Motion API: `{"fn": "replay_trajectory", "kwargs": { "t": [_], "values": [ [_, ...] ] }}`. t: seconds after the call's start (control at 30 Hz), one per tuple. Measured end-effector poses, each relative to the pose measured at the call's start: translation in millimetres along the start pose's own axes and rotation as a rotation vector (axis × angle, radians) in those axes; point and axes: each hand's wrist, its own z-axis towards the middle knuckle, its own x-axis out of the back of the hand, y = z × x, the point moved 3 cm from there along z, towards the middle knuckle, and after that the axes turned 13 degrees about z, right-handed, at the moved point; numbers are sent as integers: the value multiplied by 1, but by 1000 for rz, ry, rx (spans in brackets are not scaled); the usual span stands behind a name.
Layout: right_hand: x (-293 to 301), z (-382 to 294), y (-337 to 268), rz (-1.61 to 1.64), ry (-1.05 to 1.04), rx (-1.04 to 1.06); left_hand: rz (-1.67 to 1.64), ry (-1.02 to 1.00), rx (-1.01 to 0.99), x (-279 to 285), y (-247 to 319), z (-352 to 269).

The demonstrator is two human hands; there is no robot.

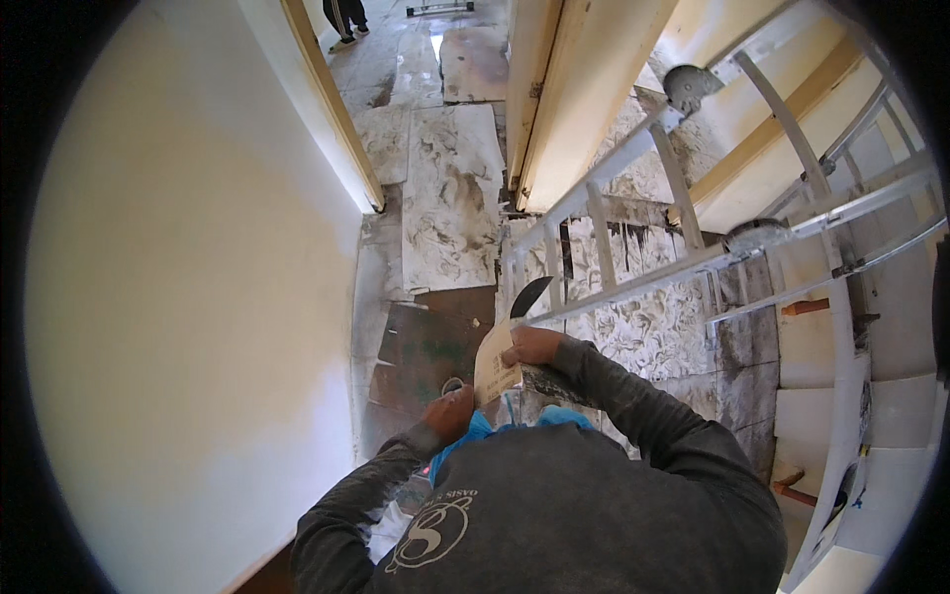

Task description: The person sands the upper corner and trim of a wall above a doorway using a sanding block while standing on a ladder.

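Observation:
A curved sheet of sandpaper (pixel 496 364) with a printed tan back and a black face is held in front of my chest. My right hand (pixel 536 346) grips its upper right part, with the thumb on the tan side. At its lower left edge is my left hand (pixel 451 410), fingers closed; a small round object (pixel 452 385), perhaps a roll or ring, shows at these fingers. The dark top end of the sheet curls away above my right hand. Blue material (pixel 475 427) hangs at my waist, partly hidden by my dark shirt.
An aluminium folding ladder (pixel 605 234) stands close on the right. A pale wall (pixel 223 245) rises on the left. Stained boards (pixel 453 200) cover the floor through a doorway, where a person's legs (pixel 345 16) show. Orange pipe ends (pixel 805 307) stick out at the right wall.

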Motion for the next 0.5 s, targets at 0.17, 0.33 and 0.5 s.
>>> {"fn": "replay_trajectory", "kwargs": {
  "t": [0.17,0.33,0.5],
  "values": [
    [-61,49,-133,-78,-137,45,147,34,-157,19,-103,-25],
    [-5,59,-141,11,57,-173,75,60,-45,49,-192,-25],
    [0,35,-177,75,267,-176,-498,346,233,65,-271,3]
  ]
}}
